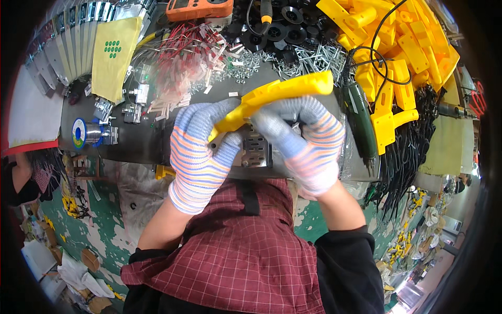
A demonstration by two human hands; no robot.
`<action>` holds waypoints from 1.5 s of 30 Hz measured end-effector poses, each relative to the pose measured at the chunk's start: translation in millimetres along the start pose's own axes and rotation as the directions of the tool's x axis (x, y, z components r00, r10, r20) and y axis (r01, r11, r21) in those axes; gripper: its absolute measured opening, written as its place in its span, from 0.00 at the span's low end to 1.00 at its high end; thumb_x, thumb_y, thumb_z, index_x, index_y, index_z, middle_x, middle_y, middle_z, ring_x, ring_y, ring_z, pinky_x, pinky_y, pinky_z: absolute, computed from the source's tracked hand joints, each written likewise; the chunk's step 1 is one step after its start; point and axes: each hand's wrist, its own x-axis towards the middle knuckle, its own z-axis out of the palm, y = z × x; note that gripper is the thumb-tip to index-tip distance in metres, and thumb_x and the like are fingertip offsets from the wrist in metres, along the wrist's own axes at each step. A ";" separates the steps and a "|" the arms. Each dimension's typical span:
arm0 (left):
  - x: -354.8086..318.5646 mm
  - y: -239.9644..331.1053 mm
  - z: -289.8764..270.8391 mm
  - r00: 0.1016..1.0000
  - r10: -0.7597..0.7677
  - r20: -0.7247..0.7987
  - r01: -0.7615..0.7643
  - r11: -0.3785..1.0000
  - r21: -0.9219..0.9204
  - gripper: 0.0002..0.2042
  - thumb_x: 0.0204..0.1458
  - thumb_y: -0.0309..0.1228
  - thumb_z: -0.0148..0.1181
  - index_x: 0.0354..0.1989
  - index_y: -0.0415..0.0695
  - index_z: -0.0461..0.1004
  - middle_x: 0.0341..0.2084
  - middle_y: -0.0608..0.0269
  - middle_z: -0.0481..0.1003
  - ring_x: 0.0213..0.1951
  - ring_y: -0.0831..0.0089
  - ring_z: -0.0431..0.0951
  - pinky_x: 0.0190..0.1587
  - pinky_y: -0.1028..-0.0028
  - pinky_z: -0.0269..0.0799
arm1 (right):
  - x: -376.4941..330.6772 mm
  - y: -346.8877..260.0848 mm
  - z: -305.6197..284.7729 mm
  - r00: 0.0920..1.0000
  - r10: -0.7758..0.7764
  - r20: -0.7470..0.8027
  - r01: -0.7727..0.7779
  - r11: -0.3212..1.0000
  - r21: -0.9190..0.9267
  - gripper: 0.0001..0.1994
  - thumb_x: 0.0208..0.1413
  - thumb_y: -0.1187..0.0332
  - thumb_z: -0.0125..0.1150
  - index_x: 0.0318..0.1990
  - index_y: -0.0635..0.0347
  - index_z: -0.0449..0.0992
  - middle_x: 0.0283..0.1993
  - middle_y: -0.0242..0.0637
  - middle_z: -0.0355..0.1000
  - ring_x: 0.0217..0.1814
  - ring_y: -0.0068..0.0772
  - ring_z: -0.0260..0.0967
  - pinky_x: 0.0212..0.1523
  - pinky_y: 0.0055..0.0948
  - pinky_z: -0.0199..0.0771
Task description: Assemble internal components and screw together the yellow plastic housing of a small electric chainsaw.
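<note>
Over the near edge of the bench, a curved yellow plastic tool housing (285,90) is held up, tilted, with its wide end to the right. My left hand (201,146), in a striped knit glove, grips its narrower left end between thumb and fingers. From the right, my gloved right hand (314,141) closes against the housing's underside; its thumb and foremost fingers are blurred by motion. Whether a small part also sits in those fingers is hidden. Below the hands lies a slotted metal plate (255,152).
Yellow housings (402,47) are heaped at the back right, near a dark green electric screwdriver (358,120) and black cables (408,141). Screws (319,63), black discs (293,34), red-and-white wires (191,52) and an orange meter (198,9) line the back. A solder spool (86,133) stands left.
</note>
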 end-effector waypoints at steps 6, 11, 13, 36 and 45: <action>-1.2 -6.7 1.9 0.992 -0.124 -0.016 0.122 0.986 -0.113 0.19 0.40 0.26 0.69 0.44 0.42 0.77 0.37 0.53 0.77 0.41 0.53 0.76 0.46 0.63 0.72 | 18.9 8.2 0.3 0.959 -0.271 0.085 0.271 0.788 -0.553 0.16 0.42 0.59 0.75 0.34 0.57 0.79 0.24 0.35 0.73 0.27 0.33 0.71 0.29 0.34 0.70; 17.2 0.7 -4.6 0.950 -0.236 0.206 0.295 0.895 -0.336 0.18 0.46 0.31 0.72 0.45 0.39 0.76 0.37 0.55 0.77 0.39 0.62 0.79 0.45 0.69 0.73 | 16.1 -15.6 -47.6 0.706 -0.592 0.388 0.651 0.328 -0.685 0.32 0.45 0.56 0.70 0.59 0.59 0.72 0.60 0.52 0.64 0.63 0.50 0.62 0.62 0.42 0.62; 30.3 8.6 -14.0 0.919 -0.132 0.370 0.287 0.869 -0.404 0.21 0.50 0.26 0.69 0.52 0.38 0.72 0.42 0.63 0.77 0.43 0.78 0.75 0.47 0.76 0.72 | 13.6 -25.4 -50.3 0.782 -0.301 0.546 0.622 0.330 -0.710 0.25 0.49 0.59 0.68 0.56 0.50 0.76 0.59 0.56 0.66 0.61 0.56 0.64 0.60 0.41 0.65; -9.4 -4.2 37.3 0.863 0.107 0.495 -0.137 0.990 0.026 0.61 0.26 0.56 0.77 0.71 0.44 0.50 0.55 0.49 0.71 0.54 0.51 0.72 0.59 0.58 0.65 | -72.3 72.1 -67.8 0.957 0.245 -0.157 -0.201 0.946 0.255 0.25 0.63 0.71 0.55 0.68 0.58 0.62 0.63 0.43 0.66 0.62 0.35 0.67 0.65 0.35 0.64; -10.8 -5.6 39.0 0.874 0.113 0.473 -0.125 0.992 -0.007 0.55 0.30 0.55 0.74 0.69 0.47 0.55 0.52 0.51 0.70 0.53 0.49 0.68 0.59 0.54 0.61 | -67.5 72.5 -51.1 0.967 0.229 -0.111 -0.206 0.961 0.184 0.28 0.63 0.74 0.53 0.70 0.60 0.57 0.63 0.44 0.65 0.63 0.33 0.65 0.64 0.31 0.63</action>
